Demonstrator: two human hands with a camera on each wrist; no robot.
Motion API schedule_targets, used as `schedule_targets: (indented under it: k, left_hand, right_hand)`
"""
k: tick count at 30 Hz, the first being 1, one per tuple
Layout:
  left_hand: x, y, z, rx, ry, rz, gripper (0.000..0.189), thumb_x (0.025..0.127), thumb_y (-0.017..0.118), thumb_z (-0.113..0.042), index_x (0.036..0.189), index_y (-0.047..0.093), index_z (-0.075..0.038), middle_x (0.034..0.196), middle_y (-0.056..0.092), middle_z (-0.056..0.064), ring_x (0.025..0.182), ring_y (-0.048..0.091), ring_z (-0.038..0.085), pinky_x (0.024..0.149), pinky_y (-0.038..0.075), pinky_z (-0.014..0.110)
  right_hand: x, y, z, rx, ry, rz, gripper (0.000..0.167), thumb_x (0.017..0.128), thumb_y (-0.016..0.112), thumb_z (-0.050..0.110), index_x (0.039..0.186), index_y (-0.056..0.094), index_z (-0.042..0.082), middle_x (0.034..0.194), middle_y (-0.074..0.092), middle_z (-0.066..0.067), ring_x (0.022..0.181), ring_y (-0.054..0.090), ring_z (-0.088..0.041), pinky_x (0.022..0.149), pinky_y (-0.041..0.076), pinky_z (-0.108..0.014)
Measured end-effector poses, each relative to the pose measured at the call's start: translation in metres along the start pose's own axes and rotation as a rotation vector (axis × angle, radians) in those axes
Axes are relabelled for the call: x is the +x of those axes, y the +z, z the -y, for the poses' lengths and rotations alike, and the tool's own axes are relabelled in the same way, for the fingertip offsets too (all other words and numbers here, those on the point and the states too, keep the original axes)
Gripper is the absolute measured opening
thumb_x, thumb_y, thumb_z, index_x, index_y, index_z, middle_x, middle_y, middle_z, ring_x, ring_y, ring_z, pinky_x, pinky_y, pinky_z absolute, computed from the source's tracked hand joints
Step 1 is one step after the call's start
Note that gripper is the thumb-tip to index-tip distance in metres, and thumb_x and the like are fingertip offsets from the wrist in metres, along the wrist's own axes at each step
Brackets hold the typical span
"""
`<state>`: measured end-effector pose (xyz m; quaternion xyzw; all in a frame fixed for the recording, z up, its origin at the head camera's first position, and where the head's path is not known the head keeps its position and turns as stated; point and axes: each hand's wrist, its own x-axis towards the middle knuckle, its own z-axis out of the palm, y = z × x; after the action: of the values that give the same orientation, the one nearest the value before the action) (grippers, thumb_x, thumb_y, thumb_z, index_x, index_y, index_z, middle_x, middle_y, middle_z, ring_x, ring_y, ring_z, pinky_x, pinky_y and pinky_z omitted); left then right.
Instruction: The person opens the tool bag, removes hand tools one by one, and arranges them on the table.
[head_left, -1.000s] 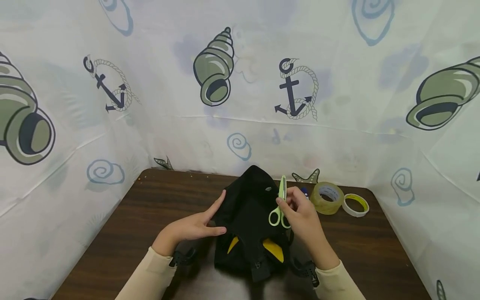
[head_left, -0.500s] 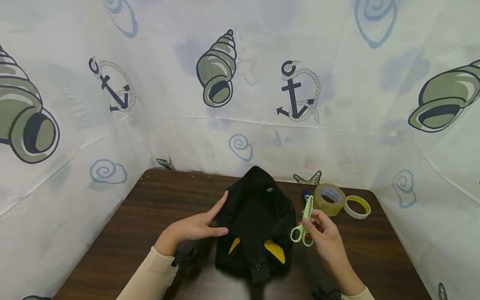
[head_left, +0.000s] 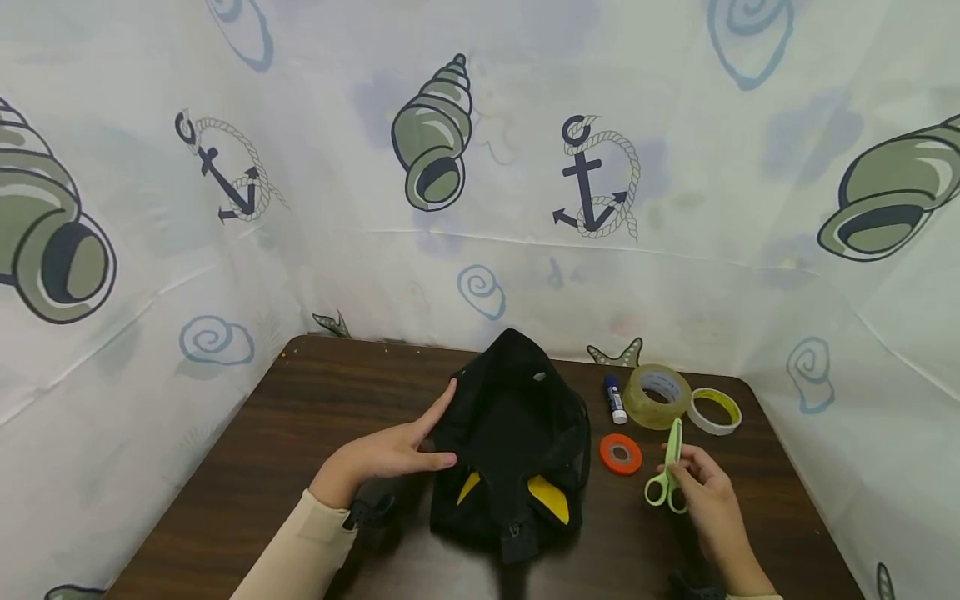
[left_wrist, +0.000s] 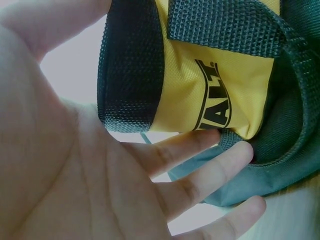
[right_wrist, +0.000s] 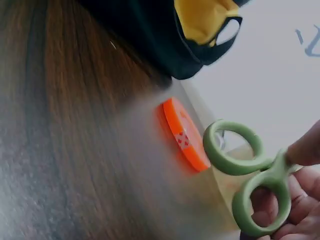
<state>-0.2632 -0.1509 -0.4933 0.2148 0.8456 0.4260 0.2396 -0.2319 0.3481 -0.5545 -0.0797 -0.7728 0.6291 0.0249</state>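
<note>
A black and yellow fabric bag (head_left: 510, 417) stands on the table, its dark inside facing up. My left hand (head_left: 393, 454) rests against the bag's left side with fingers extended. In the left wrist view the fingers (left_wrist: 200, 185) lie along the yellow panel (left_wrist: 215, 95), which bears partly hidden black lettering. My right hand (head_left: 708, 496) pinches green-handled scissors (head_left: 667, 475) above the table, right of the bag. The handle loops (right_wrist: 245, 170) point away from the palm in the right wrist view. Between bag and scissors lies an orange tape roll (head_left: 621, 454).
Behind the orange roll are a blue-capped glue stick (head_left: 616, 400), a wide clear tape roll (head_left: 656, 398) and a white and yellow tape roll (head_left: 714, 412). A printed cloth wall (head_left: 510, 275) borders the dark wooden table (head_left: 352, 387).
My right hand has carried the scissors from over the bag's right side out to the right. The orange roll and glue stick have come fully into view. The left hand stays against the bag.
</note>
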Motion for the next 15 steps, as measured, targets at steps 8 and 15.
schedule_targets:
  k: [8, 15]
  left_hand:
    - [0.002, 0.002, 0.008, -0.018, -0.004, 0.016, 0.111, 0.102, 0.071, -0.058, 0.168, -0.019, -0.055, 0.183, -0.012, -0.01, 0.17, 0.015, 0.033, 0.134, 0.023, 0.064]
    - [0.004, 0.0, 0.006, -0.007, -0.007, 0.001, 0.11, 0.102, 0.071, -0.059, 0.167, -0.018, -0.059, 0.184, -0.011, -0.009, 0.17, 0.019, 0.034, 0.133, 0.024, 0.064]
  right_hand:
    - [0.01, -0.012, -0.023, -0.293, 0.031, 0.041, 0.045, 0.107, 0.071, 0.013, 0.145, 0.058, -0.005, 0.109, 0.076, -0.005, 0.086, 0.061, -0.005, 0.071, 0.052, -0.024]
    - [0.016, -0.015, -0.026, -0.449, -0.078, -0.008, 0.043, 0.103, 0.077, 0.015, 0.14, 0.065, -0.004, 0.102, 0.076, -0.012, 0.074, 0.057, -0.003, 0.064, 0.049, -0.024]
